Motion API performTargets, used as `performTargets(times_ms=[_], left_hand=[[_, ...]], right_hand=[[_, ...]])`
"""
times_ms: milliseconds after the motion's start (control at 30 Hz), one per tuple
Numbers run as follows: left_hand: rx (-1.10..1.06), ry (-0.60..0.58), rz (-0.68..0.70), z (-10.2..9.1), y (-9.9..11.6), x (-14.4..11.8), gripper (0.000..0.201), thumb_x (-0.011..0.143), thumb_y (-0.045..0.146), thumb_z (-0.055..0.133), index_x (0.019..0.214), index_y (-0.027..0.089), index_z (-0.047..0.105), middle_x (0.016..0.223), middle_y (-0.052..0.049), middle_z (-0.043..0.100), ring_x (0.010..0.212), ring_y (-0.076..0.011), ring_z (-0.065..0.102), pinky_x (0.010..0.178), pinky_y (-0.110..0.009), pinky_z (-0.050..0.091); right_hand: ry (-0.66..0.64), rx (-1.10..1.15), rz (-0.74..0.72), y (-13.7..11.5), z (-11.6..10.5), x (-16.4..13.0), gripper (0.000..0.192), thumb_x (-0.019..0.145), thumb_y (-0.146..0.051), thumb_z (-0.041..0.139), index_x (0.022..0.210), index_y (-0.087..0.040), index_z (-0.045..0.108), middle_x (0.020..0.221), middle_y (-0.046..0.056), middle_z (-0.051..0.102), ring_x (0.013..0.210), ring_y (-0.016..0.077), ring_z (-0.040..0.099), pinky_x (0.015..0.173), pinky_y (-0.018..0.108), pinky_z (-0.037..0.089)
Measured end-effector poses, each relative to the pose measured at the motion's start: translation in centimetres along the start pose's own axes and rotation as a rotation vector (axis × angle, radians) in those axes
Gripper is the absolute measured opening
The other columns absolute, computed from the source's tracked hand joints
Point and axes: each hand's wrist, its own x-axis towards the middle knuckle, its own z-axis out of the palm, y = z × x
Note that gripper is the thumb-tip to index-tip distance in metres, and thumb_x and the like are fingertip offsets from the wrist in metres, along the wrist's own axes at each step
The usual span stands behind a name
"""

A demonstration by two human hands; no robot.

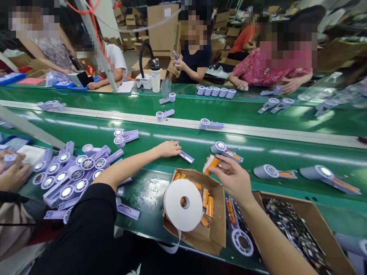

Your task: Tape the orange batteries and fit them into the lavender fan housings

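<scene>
My left hand [168, 149] stretches out to the belt and grips a lilac handheld-fan housing [187, 157]. Its round head is covered by my fingers, while the open handle points toward my right hand. My right hand [232, 173] pinches an orange cylindrical battery [212, 165] with a white strip on its side. Below the battery stands a cardboard box [216, 236] of orange batteries [210, 206], and a big white roll of tape [172, 202] rests on top of them. One fan housing with a battery in its handle [242, 241] lies beside that box.
Lilac fan housings [76, 172] are piled at left, near another person's hand [14, 172]. A box of small circuit boards [295, 229] stands at right. Battery-fitted fans [266, 172] lie on the green belt [155, 139]. Several people work across the line.
</scene>
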Motion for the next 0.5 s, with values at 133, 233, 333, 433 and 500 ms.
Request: performTargets(times_ms=[133,233,333,433,500], left_hand=[[-0.060,-0.055,0.005,0.7,-0.3,1.1,0.022,0.097,0.016,0.067,0.110,0.018,0.085,0.120,-0.018,0.083,0.129,-0.0311,0.067,0.104,-0.040,0.052],[-0.116,-0.142,-0.051,0.6,-0.8,3.5,0.020,0.088,0.020,0.073,0.103,0.018,0.086,0.104,-0.016,0.083,0.112,-0.0299,0.073,0.097,-0.037,0.053],[-0.183,-0.224,-0.087,-0.1,-1.8,5.1,0.023,0.089,0.034,0.073,0.107,0.027,0.086,0.104,-0.005,0.085,0.101,-0.0222,0.074,0.090,-0.029,0.051],[-0.225,-0.235,-0.139,-1.2,-2.4,5.2,0.030,0.098,0.040,0.064,0.120,0.029,0.082,0.120,-0.002,0.086,0.107,-0.0196,0.075,0.089,-0.026,0.049],[-0.232,-0.217,-0.188,-2.0,-2.2,4.9,0.035,0.103,0.041,0.056,0.127,0.028,0.078,0.127,-0.004,0.085,0.110,-0.0203,0.075,0.089,-0.026,0.049]], right_hand=[[-0.104,-0.016,0.072,2.2,1.1,3.4,0.058,0.078,-0.043,0.095,0.130,-0.023,0.079,0.108,0.008,0.091,0.099,0.0275,0.090,0.096,0.042,0.074],[-0.149,-0.059,0.070,4.1,2.1,5.6,0.054,0.078,-0.037,0.090,0.128,-0.022,0.078,0.109,0.007,0.090,0.102,0.0286,0.089,0.101,0.045,0.072],[-0.185,-0.190,0.082,5.7,2.7,6.8,0.045,0.084,-0.034,0.083,0.126,-0.021,0.076,0.104,0.008,0.090,0.099,0.0286,0.088,0.097,0.044,0.071],[-0.247,-0.438,0.032,6.0,3.6,7.3,0.035,0.094,-0.027,0.076,0.128,-0.019,0.074,0.103,0.007,0.089,0.097,0.0260,0.087,0.095,0.039,0.069],[-0.292,-0.604,-0.016,5.5,4.4,7.6,0.031,0.097,-0.022,0.073,0.128,-0.020,0.074,0.099,0.006,0.089,0.091,0.0233,0.086,0.090,0.034,0.067]])
